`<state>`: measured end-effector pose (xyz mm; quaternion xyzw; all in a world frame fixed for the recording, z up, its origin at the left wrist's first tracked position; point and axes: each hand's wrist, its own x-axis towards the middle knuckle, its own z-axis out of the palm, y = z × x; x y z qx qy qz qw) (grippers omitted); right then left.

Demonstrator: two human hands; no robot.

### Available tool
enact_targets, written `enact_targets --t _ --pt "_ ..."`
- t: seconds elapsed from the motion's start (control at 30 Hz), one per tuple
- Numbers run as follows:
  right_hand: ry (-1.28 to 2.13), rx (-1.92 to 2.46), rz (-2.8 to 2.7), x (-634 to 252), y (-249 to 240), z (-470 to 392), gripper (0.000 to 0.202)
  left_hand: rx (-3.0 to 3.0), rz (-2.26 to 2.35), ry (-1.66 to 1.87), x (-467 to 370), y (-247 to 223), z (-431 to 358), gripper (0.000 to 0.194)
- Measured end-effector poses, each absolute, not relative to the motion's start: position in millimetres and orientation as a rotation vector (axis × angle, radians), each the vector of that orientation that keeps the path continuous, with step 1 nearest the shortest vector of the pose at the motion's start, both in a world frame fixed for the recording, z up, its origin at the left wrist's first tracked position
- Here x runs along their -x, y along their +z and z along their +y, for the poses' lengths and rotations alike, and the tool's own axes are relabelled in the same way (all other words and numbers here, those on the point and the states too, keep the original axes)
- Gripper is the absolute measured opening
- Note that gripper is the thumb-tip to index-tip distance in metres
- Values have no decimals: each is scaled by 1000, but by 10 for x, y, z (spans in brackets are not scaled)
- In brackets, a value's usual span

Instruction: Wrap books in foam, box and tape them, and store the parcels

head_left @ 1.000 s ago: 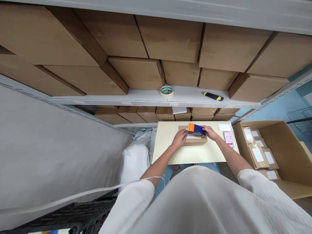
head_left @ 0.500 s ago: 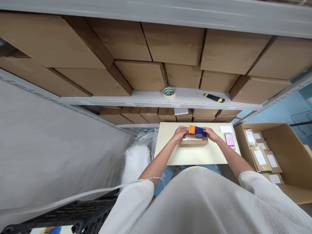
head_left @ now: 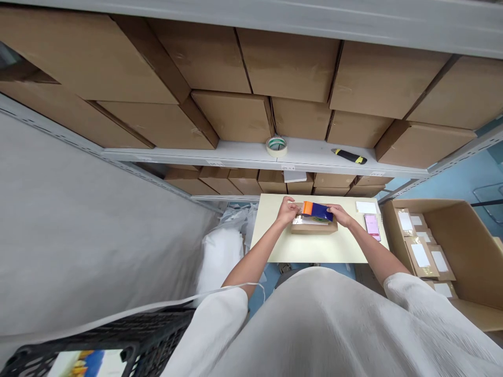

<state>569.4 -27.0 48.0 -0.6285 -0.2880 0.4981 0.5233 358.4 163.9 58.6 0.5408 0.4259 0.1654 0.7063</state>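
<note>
A small cardboard box (head_left: pixel 314 229) lies on the pale yellow table (head_left: pixel 275 252). Over its top is a blue and orange tape dispenser (head_left: pixel 320 211), and my right hand (head_left: pixel 340 214) is closed on its right end. Clear shiny tape (head_left: pixel 301 220) shows at the left part of the box top. At the box's left back corner, my left hand (head_left: pixel 288 210) has its fingers bent together; what they pinch, if anything, is too small to tell. A white label partly shows under the dispenser.
A phone (head_left: pixel 371 226) and white labels (head_left: pixel 365 207) lie at the table's right. Beyond stands a large carton (head_left: pixel 471 230) with small labelled boxes. The shelf (head_left: pixel 243 152) ahead bears boxes, a tape roll (head_left: pixel 276 146) and a cutter (head_left: pixel 349 156). A black crate (head_left: pixel 157 335) is at lower left.
My left hand has moved a little left and away from the dispenser's orange end. The dispenser is still in my right hand over the box. The whole view has shifted slightly.
</note>
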Motion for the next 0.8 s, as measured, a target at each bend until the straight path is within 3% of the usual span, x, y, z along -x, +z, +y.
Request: enact_targets --t 0.47,0.8 --pt "1152 1540 -617 -5764 445 -205 25 -1252 924 492 -3322 340 2018 50" --pt "1117 1610 -659 -5772 422 -156 35 -1179 980 541 -3099 -131 2157 46"
